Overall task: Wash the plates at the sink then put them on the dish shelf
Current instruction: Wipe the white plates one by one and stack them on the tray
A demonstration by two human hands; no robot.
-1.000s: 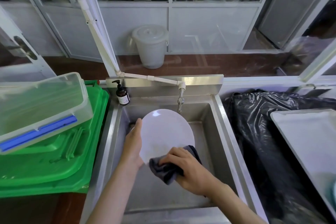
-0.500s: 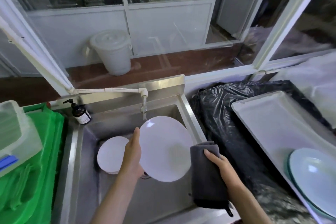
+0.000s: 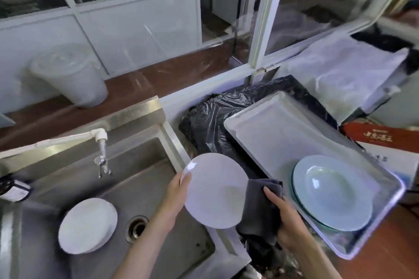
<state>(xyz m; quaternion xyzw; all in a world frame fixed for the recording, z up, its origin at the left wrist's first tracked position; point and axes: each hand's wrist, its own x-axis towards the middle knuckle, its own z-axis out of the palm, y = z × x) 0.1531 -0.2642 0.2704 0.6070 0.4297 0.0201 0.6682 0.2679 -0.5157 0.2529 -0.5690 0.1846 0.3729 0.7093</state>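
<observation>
Left hand [image 3: 175, 195] grips the plate [image 3: 215, 190] by its rim, tilted over the sink [image 3: 145, 179] edge; right hand [image 3: 283, 215] clutches the cloth [image 3: 258, 208]. We should keep the rim pinched firmly and lower it flat onto the tray [image 3: 267, 129] just right of both hands.

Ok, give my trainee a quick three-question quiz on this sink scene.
1. True or false: the left hand holds the white plate by its rim.
2. What does the right hand grip? A) dark cloth B) soap bottle C) tap
3. What lies in the metal tray right of the sink?

Key: 1 true. 2 A, the dark cloth. 3 a pale blue plate; more white plates, a stack, sit in the sink.
</observation>
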